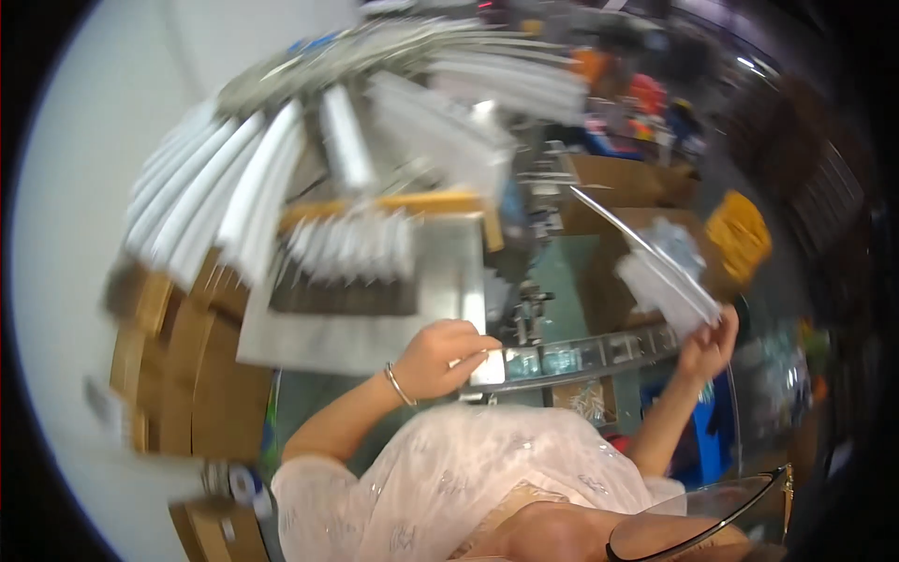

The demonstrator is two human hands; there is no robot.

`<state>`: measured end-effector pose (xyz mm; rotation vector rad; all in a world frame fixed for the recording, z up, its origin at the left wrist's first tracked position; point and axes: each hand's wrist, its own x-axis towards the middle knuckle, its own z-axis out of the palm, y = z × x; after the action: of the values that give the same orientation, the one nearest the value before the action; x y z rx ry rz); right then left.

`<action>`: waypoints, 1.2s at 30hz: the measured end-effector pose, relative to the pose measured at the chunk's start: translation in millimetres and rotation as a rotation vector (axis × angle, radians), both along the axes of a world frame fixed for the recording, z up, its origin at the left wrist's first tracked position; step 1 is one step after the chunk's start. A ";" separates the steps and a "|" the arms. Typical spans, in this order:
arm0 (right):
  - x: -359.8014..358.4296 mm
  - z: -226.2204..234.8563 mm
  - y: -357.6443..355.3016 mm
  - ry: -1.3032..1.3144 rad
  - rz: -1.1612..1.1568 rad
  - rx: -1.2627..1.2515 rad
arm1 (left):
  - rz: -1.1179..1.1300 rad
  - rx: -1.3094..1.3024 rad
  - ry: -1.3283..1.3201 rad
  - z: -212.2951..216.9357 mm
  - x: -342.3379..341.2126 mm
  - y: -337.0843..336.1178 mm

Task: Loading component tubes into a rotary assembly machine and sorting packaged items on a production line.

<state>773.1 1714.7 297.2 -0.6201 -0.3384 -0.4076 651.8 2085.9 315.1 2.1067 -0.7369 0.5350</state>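
Left hand: curled, the left hand (445, 358) is at the near edge of the metal plate (440, 290), its fingertips by a pale block (488, 368); I can't tell whether they grip it.
Right hand: the 2 hands are well apart; the right hand (709, 347) is raised, its fingers closed on the lower end of a shiny strip (682, 284).
Shiny strip: slants up and leftward from that pinch, in front of the open carton (599, 281), a filmy white sheet (654, 292) beside it.
Segmented rail: the curved segmented rail (609, 353) spans most of the gap between the 2 hands.
Slip risk: gripped at just 1 end, the strip could swing or drop, I'd judge, if the pinch loosens.
Snag risk: its far tip could catch the carton's flaps if swept low; the sheet might drag too.
In the way: the rail, and the open carton with a yellow bag (740, 234) beside it.
Plate: a row of white tubes (346, 248), blurred, under a yellow bar (412, 202).
Beyond: fanned white sleeves (234, 192) above; cardboard boxes (217, 384) left; a blue bin (716, 426) below the right hand.
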 end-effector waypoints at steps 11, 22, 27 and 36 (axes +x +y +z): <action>-112.1 -79.3 163.2 0.156 0.498 -0.114 | 0.721 -0.654 0.486 -68.7 -75.0 208.6; -255.8 -75.3 287.2 0.087 0.213 0.050 | 0.485 -0.295 0.107 -63.5 27.2 238.5; -281.0 -68.9 294.1 0.078 0.133 0.046 | 0.634 -0.509 -0.036 -65.8 57.6 225.9; -268.8 -76.5 252.0 0.171 0.162 0.094 | 0.829 -0.469 -0.199 -57.9 55.8 220.7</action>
<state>504.3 1966.6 220.8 -0.5275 -0.2027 -0.2119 707.5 2306.6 257.2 1.8478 0.2066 1.2365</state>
